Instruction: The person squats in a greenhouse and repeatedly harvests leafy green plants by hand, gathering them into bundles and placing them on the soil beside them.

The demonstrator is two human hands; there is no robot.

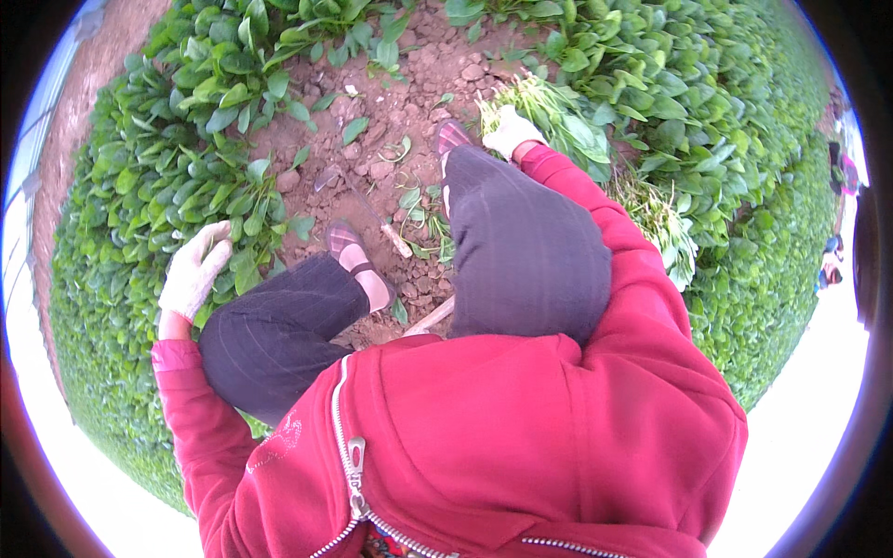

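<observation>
My left hand (195,272), in a white knit glove, hangs over the leafy green plants (160,188) left of my knee, its fingers apart and nothing seen in it. Beyond my other knee, my gloved right hand (513,132) is on a bundle of cut leafy greens (558,115) at its pale stem end; whether its fingers grip the stems is hard to tell. A second bundle of cut greens (659,223) lies beside my right sleeve. On the soil between my feet rests a long thin tool with a light handle (396,240) and a small metal blade (326,178).
Cloddy brown soil (418,77) lies ahead, with loose leaves (418,209) near my right shoe. Dense rows of plants stand on both sides. A pale wooden piece (432,317) shows under me. People (830,268) are far off at the right edge.
</observation>
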